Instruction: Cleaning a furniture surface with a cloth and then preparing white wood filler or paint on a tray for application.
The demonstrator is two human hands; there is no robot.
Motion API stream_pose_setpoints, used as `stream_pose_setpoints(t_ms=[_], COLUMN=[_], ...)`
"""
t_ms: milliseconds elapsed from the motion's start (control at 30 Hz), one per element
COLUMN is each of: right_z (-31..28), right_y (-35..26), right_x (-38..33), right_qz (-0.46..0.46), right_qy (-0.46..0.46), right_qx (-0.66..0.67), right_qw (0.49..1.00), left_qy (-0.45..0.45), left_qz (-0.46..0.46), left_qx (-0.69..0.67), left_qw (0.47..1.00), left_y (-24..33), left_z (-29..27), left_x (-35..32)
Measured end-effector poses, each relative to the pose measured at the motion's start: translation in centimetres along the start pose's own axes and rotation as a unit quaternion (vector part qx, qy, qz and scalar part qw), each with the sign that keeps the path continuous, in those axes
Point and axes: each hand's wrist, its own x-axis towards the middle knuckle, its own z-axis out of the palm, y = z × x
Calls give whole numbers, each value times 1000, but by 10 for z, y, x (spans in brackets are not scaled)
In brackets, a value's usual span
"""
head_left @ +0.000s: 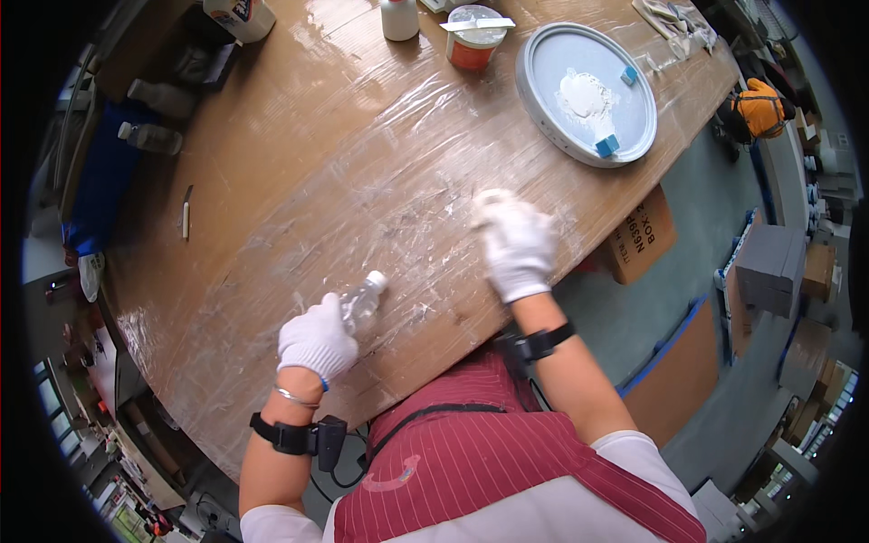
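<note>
My left hand (317, 342), in a white knit glove, is closed around a small clear plastic bottle (362, 306) with a white cap. The bottle is tilted just over the table, its cap pointing up and to the right. My right hand (518, 246), gloved too, is smeared by motion above the table near its right edge. Its fingers look curled round a pale, cream-coloured thing (491, 201) that is too blurred to name. Beyond that hand lies a round grey lid (543, 109) bearing a heap of white powder (587, 95) and two blue blocks (607, 145).
Clear plastic film covers the brown table (272, 199). A tub (472, 54) with a white stick across it and a white bottle (399, 20) stand at the far side. A thin white-handled tool (186, 217) lies left. Below the right edge sits a cardboard box (644, 237).
</note>
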Motion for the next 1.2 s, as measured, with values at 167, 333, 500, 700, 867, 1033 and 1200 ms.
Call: stream_pose_setpoints(t_ms=[167,333,500,700,867,1033,1200], right_z=[41,9,41,36,-39,-31,-36], right_y=[-106,28,-51,-111,57,48,31], right_x=[-26,31,19,-59,-13,-17,-65], right_qz=[-21,-45,-7,-151,24,93,-28], right_qy=[-269,-4,-75,-282,21,36,-88], right_qx=[75,52,-76,101,-81,-120,95], right_qw=[960,998,994,942,996,988,991], left_qy=[-7,-9,-29,-32,-36,-51,-61], left_qz=[-81,-129,-126,-124,-68,17,120], left_qx=[8,-37,-66,-51,-60,-12,2], left_qw=[997,991,989,990,995,998,991], left_y=[-52,-86,-79,-79,-47,14,78], left_z=[11,38,39,37,30,15,22], left_x=[-16,-37,-30,-31,-29,-13,-8])
